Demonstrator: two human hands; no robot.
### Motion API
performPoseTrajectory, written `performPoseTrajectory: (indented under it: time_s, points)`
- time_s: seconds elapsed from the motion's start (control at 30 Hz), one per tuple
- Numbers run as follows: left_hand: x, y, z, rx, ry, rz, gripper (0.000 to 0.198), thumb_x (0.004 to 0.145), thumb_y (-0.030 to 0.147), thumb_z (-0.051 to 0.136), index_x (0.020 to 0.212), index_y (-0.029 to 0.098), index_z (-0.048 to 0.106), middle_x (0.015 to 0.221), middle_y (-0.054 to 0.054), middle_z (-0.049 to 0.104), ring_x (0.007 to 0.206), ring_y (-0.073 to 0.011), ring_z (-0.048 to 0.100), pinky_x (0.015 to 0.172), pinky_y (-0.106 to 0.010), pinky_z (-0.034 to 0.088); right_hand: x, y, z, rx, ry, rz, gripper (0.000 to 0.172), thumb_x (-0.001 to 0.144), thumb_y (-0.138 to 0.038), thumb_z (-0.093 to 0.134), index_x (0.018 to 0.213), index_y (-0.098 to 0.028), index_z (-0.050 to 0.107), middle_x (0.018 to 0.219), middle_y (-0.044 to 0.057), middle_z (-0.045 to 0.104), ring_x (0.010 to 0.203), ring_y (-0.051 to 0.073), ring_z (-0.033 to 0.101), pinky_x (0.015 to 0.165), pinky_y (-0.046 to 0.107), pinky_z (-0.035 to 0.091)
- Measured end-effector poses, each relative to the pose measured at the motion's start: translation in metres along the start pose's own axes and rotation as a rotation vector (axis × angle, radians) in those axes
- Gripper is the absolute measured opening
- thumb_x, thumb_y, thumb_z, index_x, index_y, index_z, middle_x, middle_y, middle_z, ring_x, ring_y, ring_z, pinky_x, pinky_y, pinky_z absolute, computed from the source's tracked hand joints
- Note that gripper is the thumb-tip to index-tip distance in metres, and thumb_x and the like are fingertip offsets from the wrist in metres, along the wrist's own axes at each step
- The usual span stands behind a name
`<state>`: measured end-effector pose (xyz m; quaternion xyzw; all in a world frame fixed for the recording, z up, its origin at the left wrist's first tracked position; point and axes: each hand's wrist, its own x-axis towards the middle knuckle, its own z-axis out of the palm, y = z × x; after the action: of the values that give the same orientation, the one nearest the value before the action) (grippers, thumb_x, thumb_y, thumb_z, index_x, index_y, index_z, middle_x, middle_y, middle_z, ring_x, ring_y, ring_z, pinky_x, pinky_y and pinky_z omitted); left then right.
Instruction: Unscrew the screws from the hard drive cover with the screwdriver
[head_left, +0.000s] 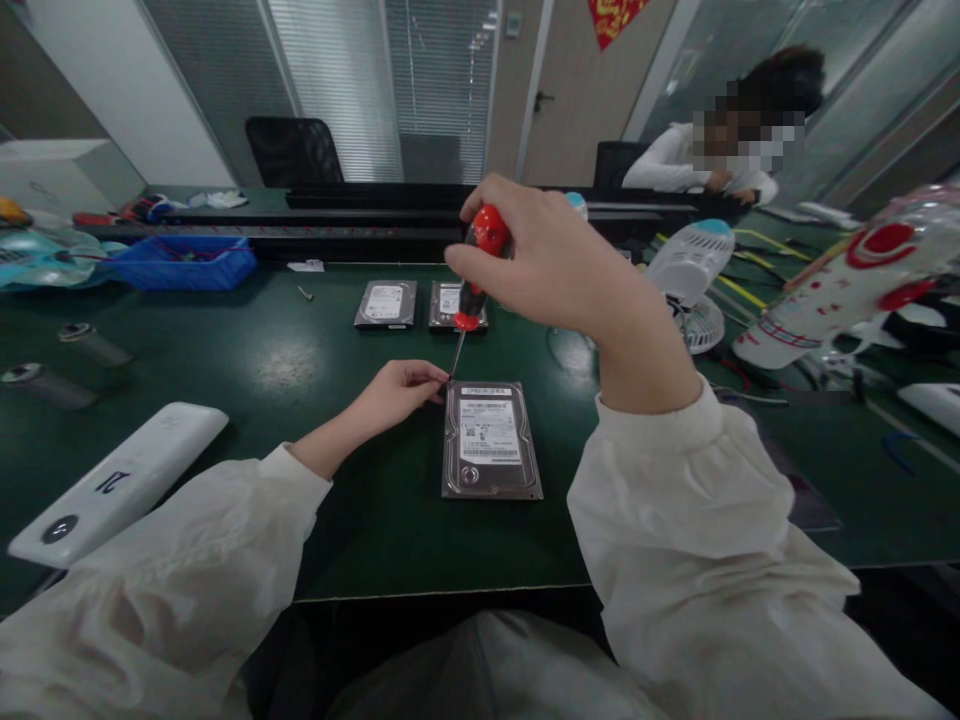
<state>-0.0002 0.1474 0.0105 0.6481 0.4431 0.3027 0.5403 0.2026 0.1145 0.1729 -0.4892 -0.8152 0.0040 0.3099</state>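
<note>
A hard drive point(487, 440) lies label up on the green table in front of me. My right hand point(536, 255) is wrapped round the red and black handle of a screwdriver point(491, 232) above it. The shaft slants down, and its tip meets the drive's far left corner. Beside that corner, my left hand point(405, 388) has its thumb and fingers pinched together by the tip. What sits between those fingers is too small to make out. Farther back lie two more hard drives, one on the left point(385, 304) and another point(448, 300) partly behind the screwdriver.
A white oblong device point(120, 485) and two metal cylinders point(94, 345) are at the left. Behind them stands a blue tray point(187, 262). On the right are a small white fan point(690, 265), a red and white bottle-shaped object point(847, 270) and cables. Another person point(675, 160) sits across the table.
</note>
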Motion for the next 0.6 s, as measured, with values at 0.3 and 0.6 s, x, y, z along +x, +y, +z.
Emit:
performPoseTrajectory:
  time_s: [0.3,0.6]
  points:
    - [0.001,-0.002,-0.002,0.028,-0.003,0.006,0.01,0.091,0.014,0.071,0.095,0.018,0.079,0.096,-0.004,0.082,0.087,-0.0191,0.078,0.089,-0.036,0.063,0.002,0.01,-0.011,0.081,-0.063,-0.1,0.019,0.087,-0.031,0.069,0.104,-0.027,0.061,0.118,0.008,0.073,0.091,0.026,0.061,0.078,0.043,0.047]
    - [0.001,-0.002,-0.001,0.029,-0.002,-0.002,0.011,0.092,0.013,0.069,0.096,0.017,0.079,0.096,-0.004,0.082,0.089,-0.0194,0.079,0.091,-0.037,0.063,0.003,0.012,-0.005,-0.008,0.015,-0.08,0.031,0.093,-0.053,0.067,0.083,-0.026,0.056,0.088,0.007,0.066,0.082,0.026,0.058,0.075,0.042,0.043]
